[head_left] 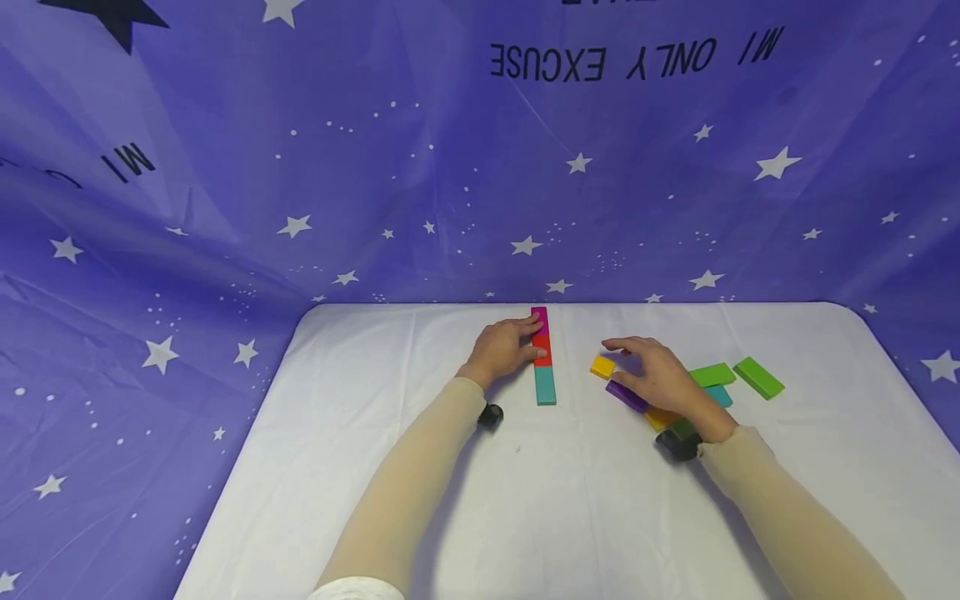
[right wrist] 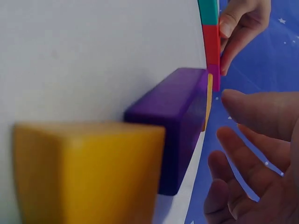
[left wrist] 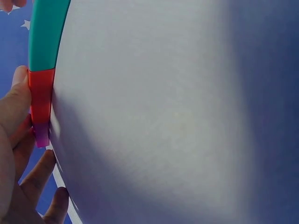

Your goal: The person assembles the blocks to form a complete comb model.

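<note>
A magenta block, a red block and a teal block lie end to end in a straight row. My left hand touches the row from its left side, fingers stretched out over the magenta block and thumb resting on the red one. Over the loose blocks on the right, my right hand hovers with thumb and fingers spread, holding nothing. Closest to it are a small yellow block and a purple block; in the right wrist view, an orange-yellow block stands large in front.
Beyond the right hand lie two green blocks and a blue block, partly covered. Another green piece shows near the right wrist beside a black wrist camera. White cloth covers the table; a purple star-print curtain stands behind.
</note>
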`<state>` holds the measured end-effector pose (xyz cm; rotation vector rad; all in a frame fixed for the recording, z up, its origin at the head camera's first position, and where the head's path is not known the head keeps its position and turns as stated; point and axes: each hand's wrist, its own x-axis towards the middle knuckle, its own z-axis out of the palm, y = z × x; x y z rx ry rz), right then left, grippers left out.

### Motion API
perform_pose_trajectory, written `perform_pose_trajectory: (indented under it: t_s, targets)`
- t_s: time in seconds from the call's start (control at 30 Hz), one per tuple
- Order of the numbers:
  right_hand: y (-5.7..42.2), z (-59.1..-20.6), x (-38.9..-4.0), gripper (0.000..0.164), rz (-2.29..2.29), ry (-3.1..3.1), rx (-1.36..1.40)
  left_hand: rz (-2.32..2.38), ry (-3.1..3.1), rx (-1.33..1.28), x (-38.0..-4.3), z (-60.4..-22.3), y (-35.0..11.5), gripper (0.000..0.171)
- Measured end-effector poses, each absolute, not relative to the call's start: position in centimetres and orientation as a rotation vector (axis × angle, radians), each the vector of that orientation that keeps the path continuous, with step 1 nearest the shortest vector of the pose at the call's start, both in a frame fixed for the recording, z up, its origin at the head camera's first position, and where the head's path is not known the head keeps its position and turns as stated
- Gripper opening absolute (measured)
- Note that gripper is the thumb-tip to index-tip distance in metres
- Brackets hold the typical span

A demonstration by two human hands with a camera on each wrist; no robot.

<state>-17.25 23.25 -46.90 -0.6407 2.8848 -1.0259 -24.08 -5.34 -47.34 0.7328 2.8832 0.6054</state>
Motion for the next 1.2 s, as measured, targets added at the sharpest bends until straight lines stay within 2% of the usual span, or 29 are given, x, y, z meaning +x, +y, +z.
perform_pose_trajectory:
  t_s: [0.47, 0.8, 1.2]
  targets:
    - [22.5, -46.7, -18.3, 0.038, -0.97, 2.746, -0.735, 0.607, 2.893, 0.745, -24.0, -47.2, -5.3, 0.058]
    - [21.5, -46.9, -18.4, 0.034, -0.88, 2.836, -0.574, 0.631, 2.877, 0.739, -23.8, -47.0, -5.3, 0.056]
    - [20.4, -47.1, -17.8, 0.044, -0.8, 2.903, -0.378, 0.626, 2.888, 0.72, -23.9, -47.2, -5.2, 0.057]
